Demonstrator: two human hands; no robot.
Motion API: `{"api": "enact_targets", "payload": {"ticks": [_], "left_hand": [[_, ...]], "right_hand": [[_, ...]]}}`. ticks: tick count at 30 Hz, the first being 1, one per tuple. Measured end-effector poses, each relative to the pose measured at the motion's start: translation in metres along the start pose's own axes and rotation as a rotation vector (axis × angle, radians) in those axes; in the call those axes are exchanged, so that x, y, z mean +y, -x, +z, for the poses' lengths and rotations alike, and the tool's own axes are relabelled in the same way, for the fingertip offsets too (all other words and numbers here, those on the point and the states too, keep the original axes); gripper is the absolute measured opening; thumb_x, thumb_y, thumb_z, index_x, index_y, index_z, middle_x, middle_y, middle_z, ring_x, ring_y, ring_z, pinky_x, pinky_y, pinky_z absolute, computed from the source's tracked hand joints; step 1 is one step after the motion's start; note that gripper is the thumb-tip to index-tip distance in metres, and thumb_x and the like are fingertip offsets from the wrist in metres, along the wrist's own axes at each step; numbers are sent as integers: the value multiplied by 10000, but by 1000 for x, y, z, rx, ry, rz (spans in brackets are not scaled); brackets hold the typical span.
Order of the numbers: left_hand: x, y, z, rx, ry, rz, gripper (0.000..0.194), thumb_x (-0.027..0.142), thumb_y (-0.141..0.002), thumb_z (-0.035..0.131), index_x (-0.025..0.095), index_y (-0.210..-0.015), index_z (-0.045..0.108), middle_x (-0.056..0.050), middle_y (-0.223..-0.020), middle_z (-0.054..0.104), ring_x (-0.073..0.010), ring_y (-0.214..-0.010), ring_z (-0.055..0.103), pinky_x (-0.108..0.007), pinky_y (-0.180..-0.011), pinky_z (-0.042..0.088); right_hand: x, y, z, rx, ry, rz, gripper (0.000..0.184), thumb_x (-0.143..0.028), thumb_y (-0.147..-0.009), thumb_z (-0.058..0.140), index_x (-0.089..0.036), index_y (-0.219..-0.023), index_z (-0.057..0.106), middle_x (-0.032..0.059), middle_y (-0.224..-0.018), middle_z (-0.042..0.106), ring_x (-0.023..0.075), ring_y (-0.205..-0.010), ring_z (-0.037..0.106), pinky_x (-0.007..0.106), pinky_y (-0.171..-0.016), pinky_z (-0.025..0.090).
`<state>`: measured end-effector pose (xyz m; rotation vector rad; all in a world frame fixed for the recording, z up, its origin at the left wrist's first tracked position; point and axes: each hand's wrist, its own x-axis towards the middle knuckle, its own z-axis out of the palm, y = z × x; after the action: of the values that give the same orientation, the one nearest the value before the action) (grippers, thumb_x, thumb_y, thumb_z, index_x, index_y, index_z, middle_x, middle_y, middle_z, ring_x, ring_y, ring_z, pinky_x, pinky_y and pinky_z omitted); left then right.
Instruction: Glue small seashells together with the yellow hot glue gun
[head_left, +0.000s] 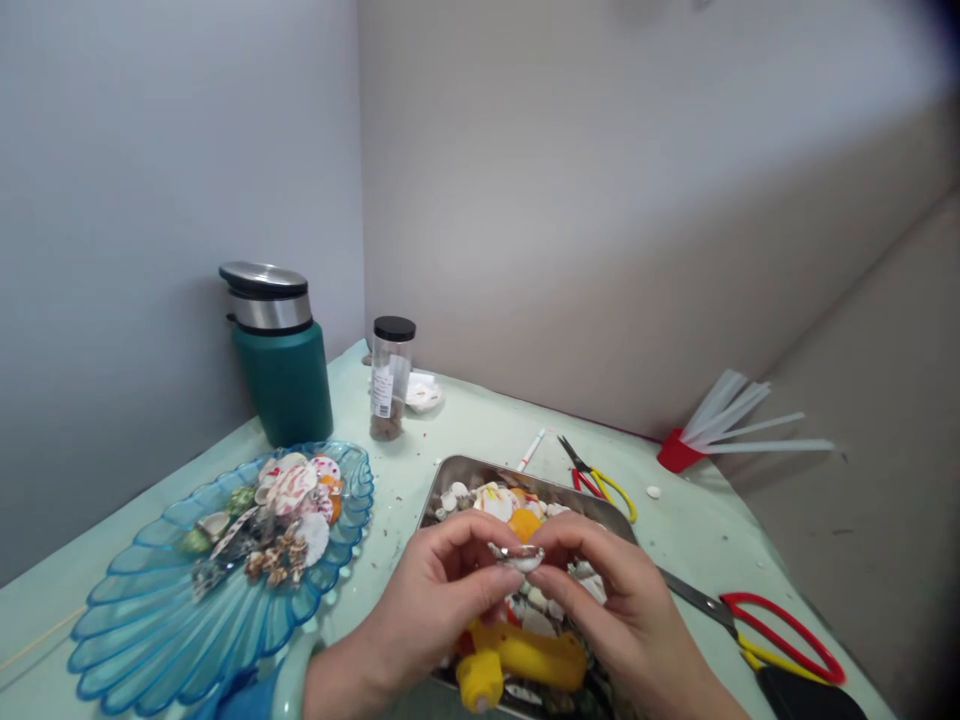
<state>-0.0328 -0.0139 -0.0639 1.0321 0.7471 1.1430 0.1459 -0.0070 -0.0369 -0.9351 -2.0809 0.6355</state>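
My left hand (pixel 442 580) and my right hand (pixel 611 590) meet over a metal tray (pixel 442 488). Between their thumbs and forefingers they pinch a small white and brownish seashell (pixel 520 558), partly covered by the fingertips. Painted and plain shells fill the tray beneath, among them an orange shell (pixel 525 523) just behind my fingers. A yellow glue gun (pixel 536 655) lies across the shells below my hands, its far end hidden by my right hand.
To the left is a blue scalloped dish (pixel 150 640) with several shells. Behind it stand a green flask (pixel 285 385) and a clear jar (pixel 388 380). Small scissors (pixel 596 480), large red-and-yellow-handled scissors (pixel 780 630) and a red cup (pixel 677 452) of glue sticks are on the right.
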Motion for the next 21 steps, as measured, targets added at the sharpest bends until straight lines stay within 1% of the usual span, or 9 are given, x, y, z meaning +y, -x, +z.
{"api": "enact_targets", "payload": {"ticks": [2,4,7,12,16,21], "left_hand": [[1,0,0,2,-1,-22,226,269,-686,753,164,-859,655,32,-596,587,-80,-479,536,-183,-483,431],[0,1,-1,3,-10,-17,239,317,-712,735,163,-873,650,37,-541,566,-90,-477,540,-186,-486,431],[-1,0,-2,6,-36,12,225,345,-752,703,161,-871,652,28,-556,575,-87,-491,542,-186,-504,431],[-1,0,-2,25,-35,22,238,338,-747,711,161,-893,646,29,-567,577,-81,-491,533,-180,-501,422],[-3,1,-1,34,-46,14,239,322,-751,710,160,-910,634,36,-560,565,-77,-494,530,-169,-493,411],[-7,2,-3,10,-38,56,207,260,-746,720,181,-911,624,42,-614,556,-75,-520,538,-174,-518,433]], "right_hand": [[2,0,1,11,10,-54,87,-150,-882,558,-222,-897,604,10,-814,650,153,-722,598,263,-664,473],[3,0,2,14,35,-107,116,-126,-881,549,-222,-921,602,18,-827,650,159,-737,596,271,-671,474],[6,1,4,18,74,-151,161,-106,-876,542,-233,-965,587,21,-843,647,166,-749,601,280,-681,480],[7,2,5,20,116,-139,302,-124,-863,571,-265,-1127,535,14,-913,652,159,-728,616,285,-706,499],[8,1,5,18,125,-176,262,-118,-877,542,-260,-1097,559,29,-952,666,182,-842,631,287,-749,505],[9,0,6,28,123,-211,266,-106,-875,542,-231,-1108,564,39,-952,665,175,-840,633,279,-744,511]]}}
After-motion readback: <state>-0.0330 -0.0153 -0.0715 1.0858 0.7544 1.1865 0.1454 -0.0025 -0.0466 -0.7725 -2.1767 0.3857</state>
